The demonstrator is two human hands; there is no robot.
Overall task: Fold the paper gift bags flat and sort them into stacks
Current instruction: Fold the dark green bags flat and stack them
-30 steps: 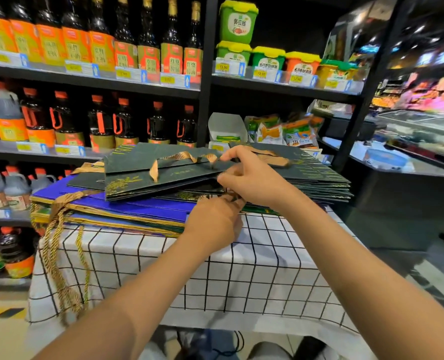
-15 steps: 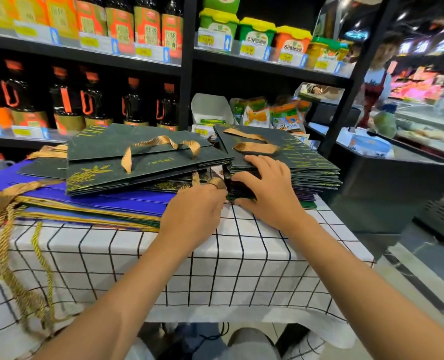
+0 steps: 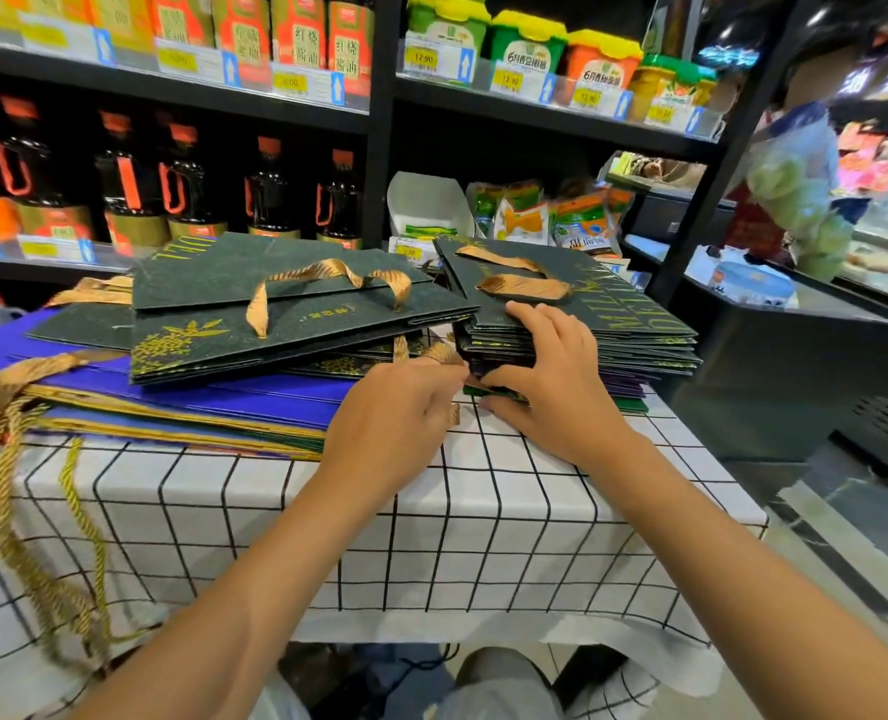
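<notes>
A stack of flat dark green gift bags with gold lettering lies at the table's right. My right hand grips its near left corner, fingers on top and thumb underneath. To the left, a folded dark green bag with a gold ribbon handle lies on flat blue bags. My left hand pinches a gold ribbon handle sticking out between the piles.
The table wears a white cloth with a black grid. Gold cord handles hang over its left edge. Shelves of sauce bottles and tubs stand right behind. A person stands at the far right by a counter.
My right hand came down from the top of the right stack to grip its near corner. My left hand stays at the ribbon. The view has dipped and shifted right.
</notes>
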